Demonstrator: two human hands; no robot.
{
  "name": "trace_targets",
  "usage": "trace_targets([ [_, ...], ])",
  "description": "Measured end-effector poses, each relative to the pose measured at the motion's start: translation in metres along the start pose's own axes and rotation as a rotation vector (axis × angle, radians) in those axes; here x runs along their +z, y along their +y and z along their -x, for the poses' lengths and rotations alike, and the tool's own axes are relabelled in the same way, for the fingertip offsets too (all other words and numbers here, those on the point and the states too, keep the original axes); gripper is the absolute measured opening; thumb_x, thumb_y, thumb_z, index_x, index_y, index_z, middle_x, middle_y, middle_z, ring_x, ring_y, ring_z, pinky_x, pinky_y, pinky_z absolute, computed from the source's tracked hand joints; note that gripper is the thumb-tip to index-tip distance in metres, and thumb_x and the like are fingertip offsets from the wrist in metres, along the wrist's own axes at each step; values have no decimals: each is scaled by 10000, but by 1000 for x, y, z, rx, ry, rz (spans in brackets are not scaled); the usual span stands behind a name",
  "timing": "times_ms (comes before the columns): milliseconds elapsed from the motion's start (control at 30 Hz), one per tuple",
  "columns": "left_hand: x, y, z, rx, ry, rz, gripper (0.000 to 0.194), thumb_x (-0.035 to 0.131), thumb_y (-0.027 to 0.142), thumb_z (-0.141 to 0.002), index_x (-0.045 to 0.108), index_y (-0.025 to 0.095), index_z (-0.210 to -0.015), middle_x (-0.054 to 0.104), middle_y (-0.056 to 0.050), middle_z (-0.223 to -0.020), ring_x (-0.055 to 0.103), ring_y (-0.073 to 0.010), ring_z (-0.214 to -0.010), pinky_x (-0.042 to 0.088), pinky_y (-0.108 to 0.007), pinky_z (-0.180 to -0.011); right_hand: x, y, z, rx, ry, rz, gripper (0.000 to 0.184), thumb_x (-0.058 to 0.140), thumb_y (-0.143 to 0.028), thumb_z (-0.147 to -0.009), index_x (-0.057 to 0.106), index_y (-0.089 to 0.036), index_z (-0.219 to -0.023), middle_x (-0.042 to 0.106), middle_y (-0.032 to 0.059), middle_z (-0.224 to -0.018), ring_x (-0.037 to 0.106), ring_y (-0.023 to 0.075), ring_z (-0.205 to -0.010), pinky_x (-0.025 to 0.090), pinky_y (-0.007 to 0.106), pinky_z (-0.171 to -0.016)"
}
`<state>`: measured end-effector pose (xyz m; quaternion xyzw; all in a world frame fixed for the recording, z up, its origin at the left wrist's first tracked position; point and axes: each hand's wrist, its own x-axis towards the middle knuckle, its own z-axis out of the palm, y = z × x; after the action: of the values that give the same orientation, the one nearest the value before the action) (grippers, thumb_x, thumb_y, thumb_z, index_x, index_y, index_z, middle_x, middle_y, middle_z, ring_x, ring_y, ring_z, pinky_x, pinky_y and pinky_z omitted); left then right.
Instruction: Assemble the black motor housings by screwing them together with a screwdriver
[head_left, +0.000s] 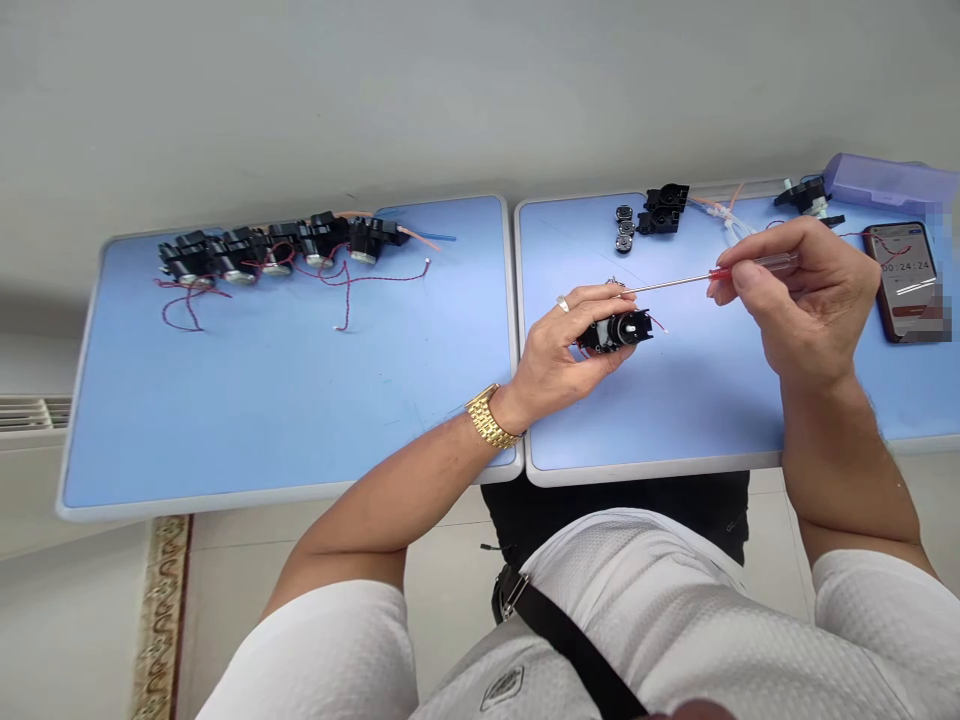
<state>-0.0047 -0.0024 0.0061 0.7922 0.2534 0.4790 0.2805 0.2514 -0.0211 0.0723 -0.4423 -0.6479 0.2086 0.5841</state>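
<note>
**Left hand** (559, 345): closed around a small black plastic-housed motor unit (619, 330), which it holds clear of the tabletop, near the inner edge of the right-hand table. The curled fingers wrap the unit, seemingly to keep it steady and turned toward the tool. A thin wire trails from the unit. A gold link wristwatch (491, 415) sits on the wrist, and a ring (562, 303) is on one finger.

**Right hand** (802, 300): pinches a red-handled precision screwdriver (720, 274) between thumb and fingers, a pencil-like hold that appears suited to fine control. The long shaft points across to the left hand's fingertips, and its tip is hard to make out.

**Right tabletop** (652, 465), far edge: three small round metal parts (624, 228) beside black plastic brackets (664, 208), within easy reach, with clear tubing (724, 220) nearby. Far right corner: a purple plastic case (889, 185). Right edge: a smartphone (898, 282) showing a running timer, propped where it can be read.

**Left tabletop** (300, 490), far edge: a row of black motor assemblies (270, 250) set side by side, their red twisted wires (345, 285) straying toward the middle.
</note>
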Motion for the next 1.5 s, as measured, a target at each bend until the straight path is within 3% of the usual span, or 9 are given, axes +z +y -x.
trace_targets([
  [200,1,1,0,-4,7,-5,442,864,172,-993,760,275,-1411,818,-102,-1397,791,-270,-1351,645,-463,-1185,0,-1,0,-3,-1,-14,55,827,-361,-1009,880,-369,-1023,805,-33,-850,766,189,-674,620,385,-628],
  [433,1,2,1,-22,6,-19,413,861,194,-1001,769,272,-1396,814,-107,-1410,791,-276,-1349,651,-467,-1173,-2,-2,2,17,-23,35,127,804,-500,-1038,849,-383,-1014,796,-14,-863,766,232,-686,641,453,-640],
  [667,-1,1,0,-12,-7,-11,436,871,182,-989,768,268,-1404,814,-104,-1412,789,-277,-1354,647,-474,-1186,-2,-4,-1,20,-31,-16,53,822,-358,-1019,874,-367,-1025,800,-19,-861,771,205,-691,622,404,-637],
  [1000,0,0,0,12,-10,18,435,875,171,-984,760,255,-1395,815,-117,-1414,788,-267,-1370,630,-460,-1216,-5,-1,0,82,-62,-30,103,819,-464,-1045,851,-366,-1037,803,-16,-867,789,224,-726,615,404,-636],
  [1167,1,1,2,-60,-22,15,385,858,220,-1000,780,254,-1376,797,-129,-1467,773,-284,-1400,638,-460,-1190,-4,0,-1,83,-10,-49,148,844,-489,-1016,851,-341,-1004,802,-6,-850,781,221,-699,622,401,-625],
  [1267,1,3,3,-163,-14,21,356,854,236,-988,803,237,-1340,855,-93,-1308,831,-228,-1184,686,-352,-999,-2,-4,0,55,18,-59,135,861,-485,-995,860,-350,-995,792,-11,-830,777,223,-689,614,400,-608],
  [1367,1,5,2,-279,-14,22,323,853,286,-972,827,221,-1287,874,-52,-1128,792,-153,-890,639,-244,-755,-1,-12,2,-3,33,-26,107,846,-476,-998,863,-371,-1000,790,-14,-814,762,233,-677,585,420,-582],
  [1500,0,6,1,-354,-25,34,329,857,319,-952,841,214,-1264,869,-41,-1071,752,-141,-827,613,-238,-721,-2,-19,7,-90,-33,33,86,796,-370,-1003,861,-402,-1048,818,-22,-823,735,240,-653,559,458,-570],
])
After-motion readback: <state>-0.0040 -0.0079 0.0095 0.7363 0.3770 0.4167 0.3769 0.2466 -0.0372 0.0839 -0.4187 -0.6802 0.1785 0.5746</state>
